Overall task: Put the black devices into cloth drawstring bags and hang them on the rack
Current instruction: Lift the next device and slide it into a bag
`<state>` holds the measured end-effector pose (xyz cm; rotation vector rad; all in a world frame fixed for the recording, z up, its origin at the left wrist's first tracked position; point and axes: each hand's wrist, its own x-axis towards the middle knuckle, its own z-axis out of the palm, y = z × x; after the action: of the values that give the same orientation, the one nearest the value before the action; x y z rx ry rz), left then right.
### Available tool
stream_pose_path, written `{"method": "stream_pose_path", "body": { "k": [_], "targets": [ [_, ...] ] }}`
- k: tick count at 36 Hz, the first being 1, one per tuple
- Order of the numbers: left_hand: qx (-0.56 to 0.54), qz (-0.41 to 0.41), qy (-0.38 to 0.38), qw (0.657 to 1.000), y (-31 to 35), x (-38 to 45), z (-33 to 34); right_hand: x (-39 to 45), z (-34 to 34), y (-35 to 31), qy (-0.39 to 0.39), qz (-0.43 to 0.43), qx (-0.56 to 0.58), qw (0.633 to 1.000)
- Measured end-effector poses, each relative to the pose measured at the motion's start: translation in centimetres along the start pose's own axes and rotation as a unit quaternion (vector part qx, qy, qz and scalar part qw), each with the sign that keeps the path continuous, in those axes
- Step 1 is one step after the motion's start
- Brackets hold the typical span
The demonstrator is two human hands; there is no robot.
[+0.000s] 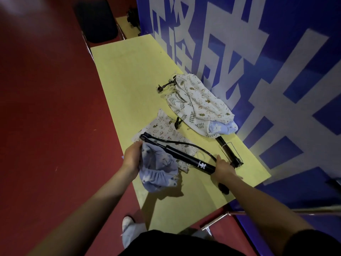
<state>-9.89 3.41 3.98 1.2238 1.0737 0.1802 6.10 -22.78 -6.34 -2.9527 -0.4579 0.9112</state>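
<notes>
Right hand (224,168) grips black pump (191,160); left hand (132,156) holds blue bag (158,170)

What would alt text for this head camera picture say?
A person's left hand grips a blue cloth drawstring bag while the right hand holds a black tube-shaped device above a yellow table.

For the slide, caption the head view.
Left hand holds blue bag; right hand grips black pump.

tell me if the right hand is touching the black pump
Touching: the head view shows the right hand curled round the lower end of the black pump.
</notes>
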Motion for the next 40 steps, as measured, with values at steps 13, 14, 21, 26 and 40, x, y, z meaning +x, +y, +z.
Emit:
{"method": "stream_pose_path", "body": {
  "k": [13,14,21,26,40],
  "targets": [
    [0.106,0.096,-0.005,0.990,-0.9,1.2,2.7,-2.1,-3.9,-0.2,0.039,-0.112,0.125,0.985],
    [0.107,0.097,-0.015,0.989,-1.0,1.3,3.1,-2.3,-4.4,-0.3,0.050,-0.117,0.135,0.983],
    [0.177,-0.033,-0.130,0.975,-2.2,3.6,6.9,-3.6,-7.3,0.1,0.116,-0.134,0.214,0.961],
    [0.147,-0.004,-0.121,0.982,-0.3,4.3,8.7,-4.2,-8.8,1.2,0.145,-0.143,0.242,0.949],
    [-0.150,-0.057,-0.166,0.973,2.0,4.5,12.9,-4.4,-8.5,4.3,0.235,-0.132,0.278,0.922]
  ]
}}
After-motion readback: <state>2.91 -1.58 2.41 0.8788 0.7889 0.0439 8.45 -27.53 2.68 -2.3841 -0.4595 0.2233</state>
